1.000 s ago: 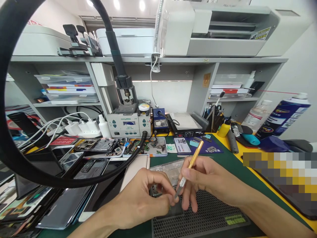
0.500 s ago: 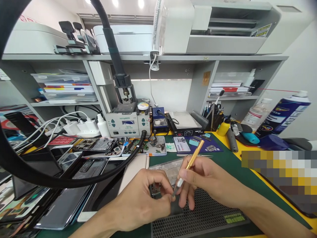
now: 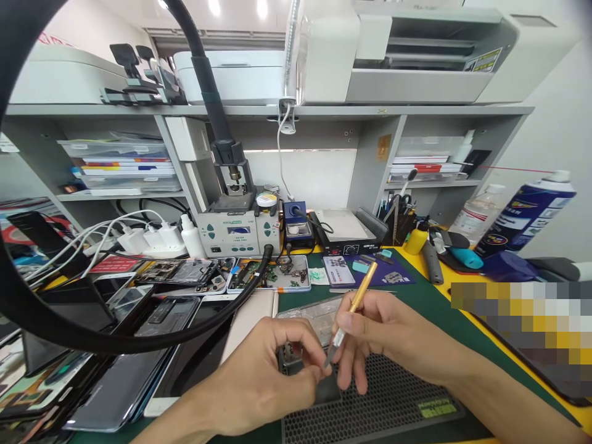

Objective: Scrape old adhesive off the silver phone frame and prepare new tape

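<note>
knife handle (image 3: 359, 291): brushed brass metal | mat (image 3: 388, 401): matt perforated rubber

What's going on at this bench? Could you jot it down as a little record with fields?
Setting: cluttered electronics repair bench
Left hand: pinches a small dark part against the perforated black mat
Right hand: holds a gold-handled craft knife like a pen, blade tip at the part
Behind the hands: clear plastic tray, green mat
Left side: stacked phones and screens
Back: soldering station, blue spray can
</note>
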